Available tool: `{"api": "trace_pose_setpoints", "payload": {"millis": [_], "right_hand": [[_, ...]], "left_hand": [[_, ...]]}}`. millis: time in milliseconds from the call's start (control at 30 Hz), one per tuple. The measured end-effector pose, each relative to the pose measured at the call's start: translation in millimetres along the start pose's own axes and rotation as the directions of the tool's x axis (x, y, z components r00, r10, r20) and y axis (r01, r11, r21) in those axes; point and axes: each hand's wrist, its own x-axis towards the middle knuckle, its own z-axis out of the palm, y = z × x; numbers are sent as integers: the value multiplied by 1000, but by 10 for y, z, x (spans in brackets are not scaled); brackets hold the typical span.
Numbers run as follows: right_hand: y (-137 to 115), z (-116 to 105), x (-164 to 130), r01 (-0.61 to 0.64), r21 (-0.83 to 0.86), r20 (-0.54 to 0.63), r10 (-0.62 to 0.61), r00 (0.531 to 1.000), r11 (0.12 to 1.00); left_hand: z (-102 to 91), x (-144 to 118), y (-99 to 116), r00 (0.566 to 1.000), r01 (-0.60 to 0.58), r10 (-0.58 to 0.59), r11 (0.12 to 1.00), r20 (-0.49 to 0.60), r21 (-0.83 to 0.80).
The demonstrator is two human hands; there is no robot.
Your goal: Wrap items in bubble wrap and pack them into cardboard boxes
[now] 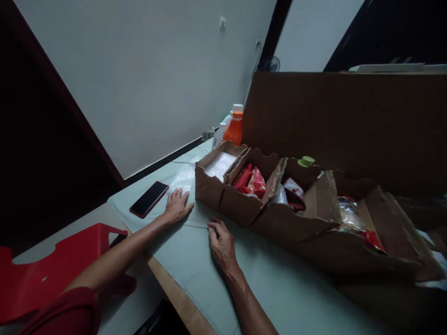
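Note:
My left hand (177, 204) lies flat with spread fingers on the pale green cloth (178, 246), at the near edge of a clear bubble wrap sheet (183, 180). Just left of it is a dark-screened phone (149, 199) with a red edge. My right hand (222, 244) rests on the cloth, its fingers curled with thumb and index close together. A thin line runs across the cloth to those fingertips; whether they grip anything is hidden. Beyond both hands stands a row of cardboard boxes (240, 205), the nearest of which holds folded bubble wrap (220, 165).
Red packets (256, 182) and other wrapped goods fill the boxes. A green cap (306, 161) sits on a box rim. Behind stand an orange bottle (233, 131), white bottles and a tall cardboard panel (331, 116). At the lower left is a red plastic stool (80, 251).

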Motion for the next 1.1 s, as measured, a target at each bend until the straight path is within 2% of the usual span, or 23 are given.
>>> {"api": "trace_pose_setpoints", "payload": {"millis": [167, 467, 667, 1100], "right_hand": [[36, 10, 5, 25, -27, -16, -25, 1000, 999], [50, -9, 15, 41, -65, -7, -41, 999, 997], [62, -12, 26, 69, -114, 2, -69, 998, 991], [30, 12, 24, 101, -162, 1, -103, 995, 982]], "left_hand": [[-5, 239, 52, 999, -10, 7, 996, 38, 88], [-1, -88, 69, 1000, -18, 18, 985, 1, 174], [-85, -79, 119, 994, 69, -52, 979, -94, 193], [-47, -73, 78, 993, 23, -5, 988, -118, 150]]}}
